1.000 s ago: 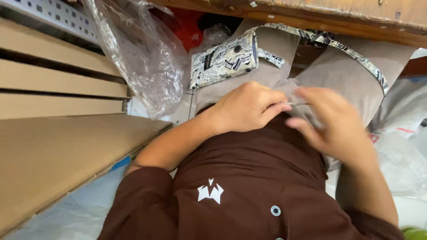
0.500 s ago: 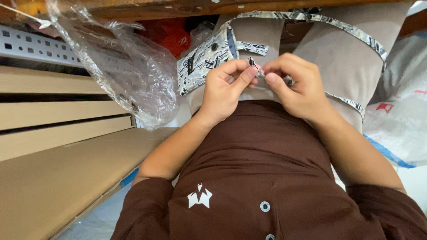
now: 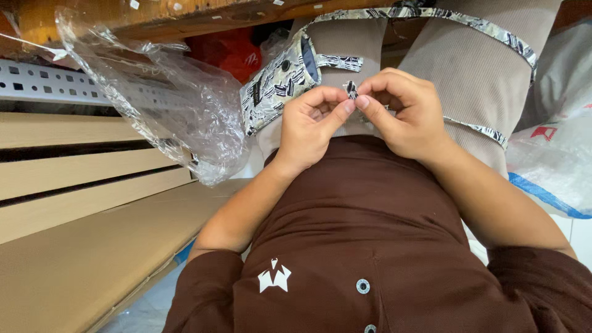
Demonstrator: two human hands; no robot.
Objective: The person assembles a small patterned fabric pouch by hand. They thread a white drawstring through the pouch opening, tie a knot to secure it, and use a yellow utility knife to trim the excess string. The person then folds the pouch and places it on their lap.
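My left hand (image 3: 311, 126) and my right hand (image 3: 404, 111) meet fingertip to fingertip, pinching a small black-and-white patterned fabric tab (image 3: 351, 90) between them. The tab belongs to a beige ribbed garment (image 3: 475, 80) with patterned trim (image 3: 274, 92) that lies over my lap. A dark round button (image 3: 285, 65) sits on the patterned placket near the left hand. My brown shirt (image 3: 364, 246) fills the lower middle of the head view.
A crumpled clear plastic bag (image 3: 179, 111) hangs at the left. Flat cardboard sheets (image 3: 80, 228) are stacked at the lower left under a perforated metal rail (image 3: 55, 83). A wooden table edge (image 3: 154, 15) runs overhead. White plastic sacks (image 3: 552, 160) lie at the right, something red (image 3: 231, 52) behind.
Both hands have risen from the lap and come together on the small fabric tab; the view has tilted up a little, and the pinch has tightened since half a second ago.
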